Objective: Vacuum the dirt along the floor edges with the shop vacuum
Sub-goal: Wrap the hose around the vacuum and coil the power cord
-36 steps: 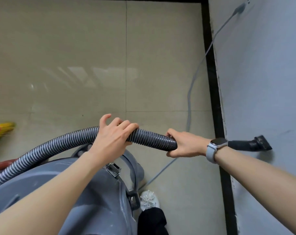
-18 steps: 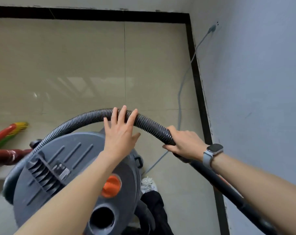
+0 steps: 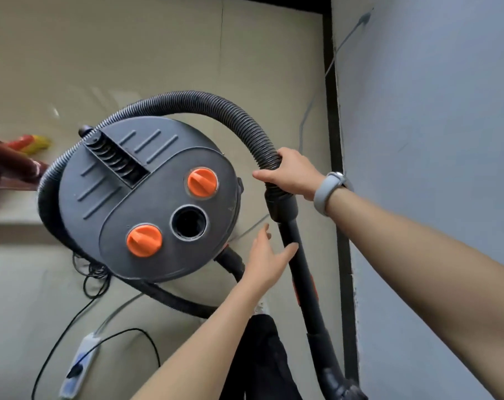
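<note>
the right hand [image 3: 292,176] has its grip wrapped round the ribbed hose [image 3: 216,103] just above the cuff, where it joins the black wand [image 3: 304,284]. the left hand [image 3: 266,259] is spread open, fingers straight, touching the wand lower down without grasping it. the grey shop vacuum [image 3: 147,197] stands on the tiled floor [image 3: 129,53] just left of the hands, near the black floor edge [image 3: 336,157] along the wall [image 3: 432,111].

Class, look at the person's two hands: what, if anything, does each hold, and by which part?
The right hand grips the hose at its end, by the wand cuff. The left hand is open, holding nothing.
</note>
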`<state>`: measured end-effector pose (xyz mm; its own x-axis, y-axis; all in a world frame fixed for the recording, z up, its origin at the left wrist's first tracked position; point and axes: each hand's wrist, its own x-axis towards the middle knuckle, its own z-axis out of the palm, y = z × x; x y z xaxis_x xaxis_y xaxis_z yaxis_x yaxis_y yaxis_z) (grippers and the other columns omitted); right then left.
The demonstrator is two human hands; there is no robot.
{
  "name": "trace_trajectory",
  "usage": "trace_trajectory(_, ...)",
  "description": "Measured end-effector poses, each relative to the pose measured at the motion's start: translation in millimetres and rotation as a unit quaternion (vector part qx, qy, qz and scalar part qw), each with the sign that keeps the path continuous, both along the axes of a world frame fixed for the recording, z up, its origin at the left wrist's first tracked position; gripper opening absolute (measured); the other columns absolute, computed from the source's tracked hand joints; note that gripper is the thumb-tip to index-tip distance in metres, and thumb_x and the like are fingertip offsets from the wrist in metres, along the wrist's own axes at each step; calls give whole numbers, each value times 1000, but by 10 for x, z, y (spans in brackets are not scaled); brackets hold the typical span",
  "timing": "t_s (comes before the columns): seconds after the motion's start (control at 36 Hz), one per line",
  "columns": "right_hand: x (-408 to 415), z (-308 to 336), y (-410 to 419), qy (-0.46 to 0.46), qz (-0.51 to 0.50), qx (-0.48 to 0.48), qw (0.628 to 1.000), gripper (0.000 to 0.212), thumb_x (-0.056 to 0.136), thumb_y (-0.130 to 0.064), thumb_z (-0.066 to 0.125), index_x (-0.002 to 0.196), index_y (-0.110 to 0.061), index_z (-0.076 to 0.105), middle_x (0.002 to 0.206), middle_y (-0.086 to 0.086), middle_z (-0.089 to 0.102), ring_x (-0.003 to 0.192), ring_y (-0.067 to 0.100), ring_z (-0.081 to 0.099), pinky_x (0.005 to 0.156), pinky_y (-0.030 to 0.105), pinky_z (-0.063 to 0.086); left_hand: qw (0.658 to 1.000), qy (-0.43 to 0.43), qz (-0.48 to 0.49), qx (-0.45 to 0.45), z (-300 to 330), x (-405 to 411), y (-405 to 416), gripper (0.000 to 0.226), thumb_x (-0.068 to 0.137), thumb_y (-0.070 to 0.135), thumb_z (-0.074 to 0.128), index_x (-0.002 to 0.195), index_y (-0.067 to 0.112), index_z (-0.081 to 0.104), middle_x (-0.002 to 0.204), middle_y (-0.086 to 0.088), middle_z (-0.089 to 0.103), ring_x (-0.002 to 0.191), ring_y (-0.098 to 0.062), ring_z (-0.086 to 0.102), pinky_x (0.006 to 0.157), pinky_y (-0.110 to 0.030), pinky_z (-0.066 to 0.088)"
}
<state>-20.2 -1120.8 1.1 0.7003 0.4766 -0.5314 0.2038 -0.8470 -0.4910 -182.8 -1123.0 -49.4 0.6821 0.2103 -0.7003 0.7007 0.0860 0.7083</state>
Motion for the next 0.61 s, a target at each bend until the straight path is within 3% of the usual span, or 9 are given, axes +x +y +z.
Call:
trace_trajectory(0.08,-118,-18,8,29,-40,31,998,43,81,-40,72,106,-8,58,96,7,63,89,25,63,80,39,54,997,-16,54,-48,-77,41,-89,70,90,34,64,146,22,24,127,4,48,116,-16,51,90,-29,42)
trace_trajectory(0.19,-243,-52,-40,109,-98,94,985,29,85,-32,71,100,-9,61,86,2,63,74,13,60,57,21,49,988,-4,149,-50,-248,69,-214,44,93,26,59,132,18,39,114,0,56,108,-21,56,84,-30,42)
trace_trajectory(0.31,-322,-141,-316,200,-138,138,960,48,89,-28,67,131,-9,54,118,5,64,103,15,61,83,27,51,987,-40,125,-94,-317,-51,-247,36,95,18,56,128,16,45,113,-4,59,107,-20,57,82,-24,46)
trace_trajectory(0.42,-497,-289,-704,323,-121,163,924,40,93,-11,57,132,-5,51,117,7,63,105,17,61,87,24,52,985,-47,73,-147,-311,-221,-147,26,96,16,55,121,16,51,112,-10,64,111,-26,61,100,-42,48)
trace_trajectory(0.47,-578,-333,-793,354,-112,168,913,42,94,-7,55,135,-5,48,121,8,61,111,19,59,93,27,50,985,-40,46,-159,-331,-313,-28,22,96,19,55,118,20,53,117,-13,64,113,-26,60,102,-44,46)
trace_trajectory(0.53,-607,-361,-791,364,-100,169,910,42,94,-5,54,135,-7,47,123,8,60,111,18,59,95,28,50,984,-36,11,-176,-347,-415,80,24,97,23,53,120,24,53,118,-8,64,115,-24,59,101,-40,46)
trace_trajectory(0.61,-618,-362,-702,371,-54,155,914,29,94,-9,56,123,-14,54,118,6,61,109,17,60,95,31,50,982,-30,-1,-185,-315,-524,186,25,102,21,45,126,19,51,109,2,63,105,-11,59,87,-18,49)
